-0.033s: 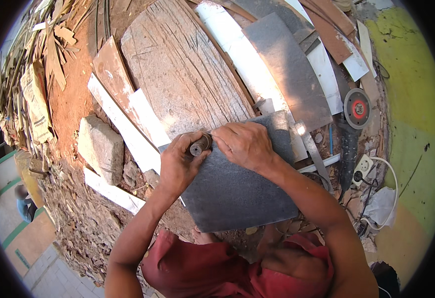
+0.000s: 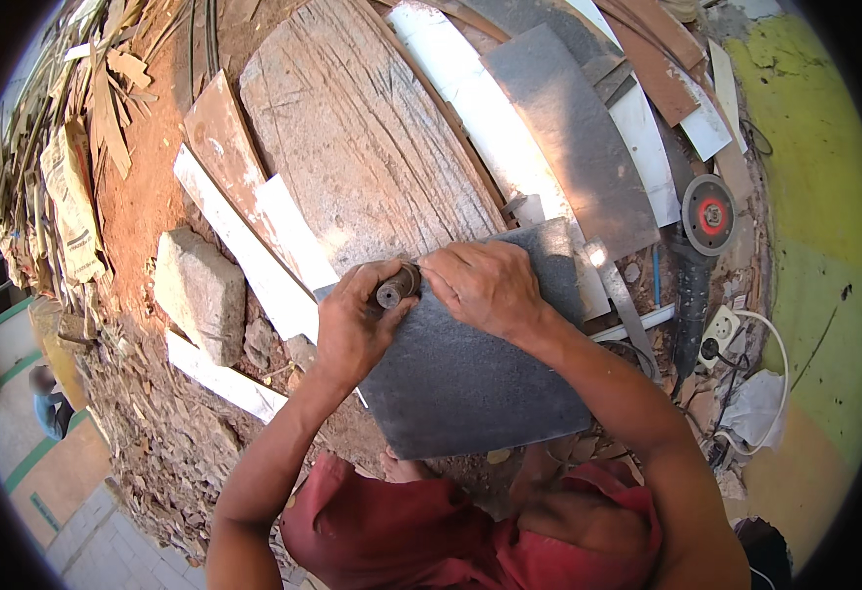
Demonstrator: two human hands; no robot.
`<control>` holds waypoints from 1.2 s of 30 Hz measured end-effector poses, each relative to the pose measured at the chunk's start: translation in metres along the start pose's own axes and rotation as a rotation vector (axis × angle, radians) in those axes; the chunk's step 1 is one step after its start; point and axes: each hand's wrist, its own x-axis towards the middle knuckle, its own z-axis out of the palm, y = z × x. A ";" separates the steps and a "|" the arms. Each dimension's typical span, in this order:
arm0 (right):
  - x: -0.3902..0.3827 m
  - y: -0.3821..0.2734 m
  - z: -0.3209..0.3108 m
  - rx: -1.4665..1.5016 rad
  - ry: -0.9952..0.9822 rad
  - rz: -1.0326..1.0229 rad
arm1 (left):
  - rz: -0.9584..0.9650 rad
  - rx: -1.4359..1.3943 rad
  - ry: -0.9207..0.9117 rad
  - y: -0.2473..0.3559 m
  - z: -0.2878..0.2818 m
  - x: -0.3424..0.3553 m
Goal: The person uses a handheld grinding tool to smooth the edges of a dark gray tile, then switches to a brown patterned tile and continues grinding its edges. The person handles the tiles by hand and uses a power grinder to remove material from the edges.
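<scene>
My left hand is wrapped round a short, brownish cylinder with a small hole in its round end. Right beside it, my right hand is closed in a pinch at the cylinder's far right edge. What those fingertips hold, if anything, is too small to make out. Both hands are above the far part of a dark grey square slab, which lies in front of me.
A weathered board stretches away beyond the slab, with white and brown strips around it. An angle grinder stands at the right, near a white socket block with cables. A large stone and rubble lie left; a person is farther off.
</scene>
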 end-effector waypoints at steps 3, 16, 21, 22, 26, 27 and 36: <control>0.002 -0.001 0.001 0.003 0.030 -0.006 | -0.011 -0.023 -0.008 0.000 -0.001 0.000; 0.006 0.007 0.005 0.024 0.077 -0.054 | -0.028 -0.062 0.004 -0.001 0.002 0.004; 0.006 0.005 0.003 0.009 0.061 0.002 | -0.034 -0.092 -0.004 0.000 0.002 0.005; 0.007 0.004 0.003 0.017 0.073 0.010 | -0.026 -0.097 -0.007 -0.003 0.004 0.004; 0.009 0.003 0.004 0.057 0.068 0.057 | 0.029 -0.188 0.011 -0.016 0.010 0.002; 0.009 0.004 0.004 0.069 0.055 0.073 | 0.008 -0.193 -0.014 -0.015 0.008 0.002; 0.008 0.006 0.002 0.059 0.075 0.065 | -0.130 -0.173 -0.103 -0.007 0.002 0.007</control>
